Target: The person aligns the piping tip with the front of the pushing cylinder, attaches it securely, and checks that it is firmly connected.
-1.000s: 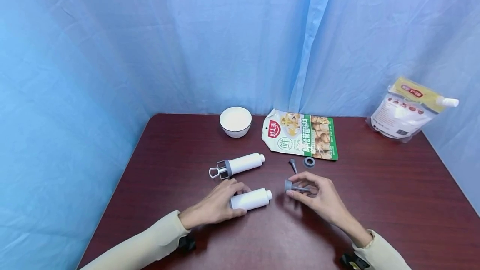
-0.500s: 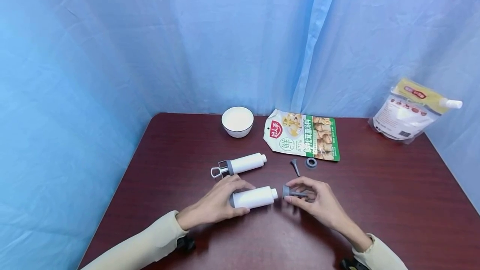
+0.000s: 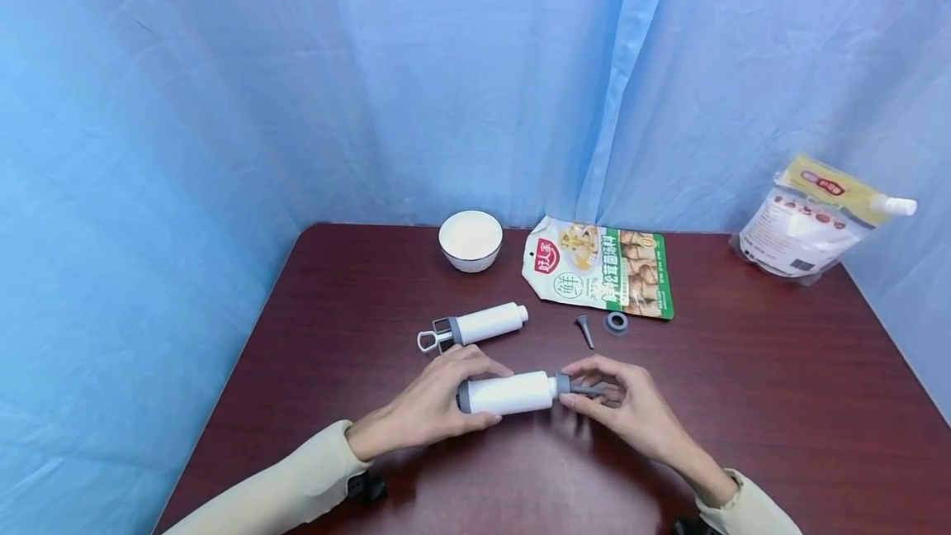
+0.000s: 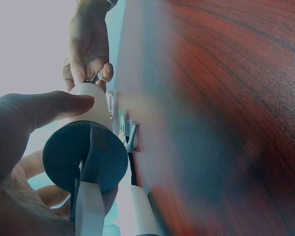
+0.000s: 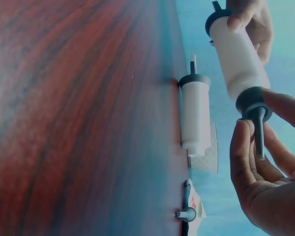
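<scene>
My left hand [image 3: 438,403] grips a white piping syringe [image 3: 513,393] around its barrel near the grey end cap. In the left wrist view that cap [image 4: 64,157] faces the camera, with the pale plunger handle [image 4: 91,209] sticking out. Fingers and thumb of my right hand [image 3: 627,395] pinch a grey nozzle [image 3: 562,385] by its wide collar. The right wrist view has the collar [image 5: 248,101] right at the barrel's narrow tip, with the tapered spout pointing toward my palm. Both pieces are lined up end to end, above the table.
Behind my left hand lies a second white syringe [image 3: 490,324] with a ring handle. A loose grey nozzle [image 3: 585,332] and a grey ring [image 3: 616,322] are farther right. At the back stand a white bowl [image 3: 470,242], a flat food packet [image 3: 598,267] and a spouted pouch [image 3: 802,225].
The syringe has moved a little right and the nozzle left, closing the gap between them. The nozzle's collar now meets the syringe tip. Both hands keep their holds.
</scene>
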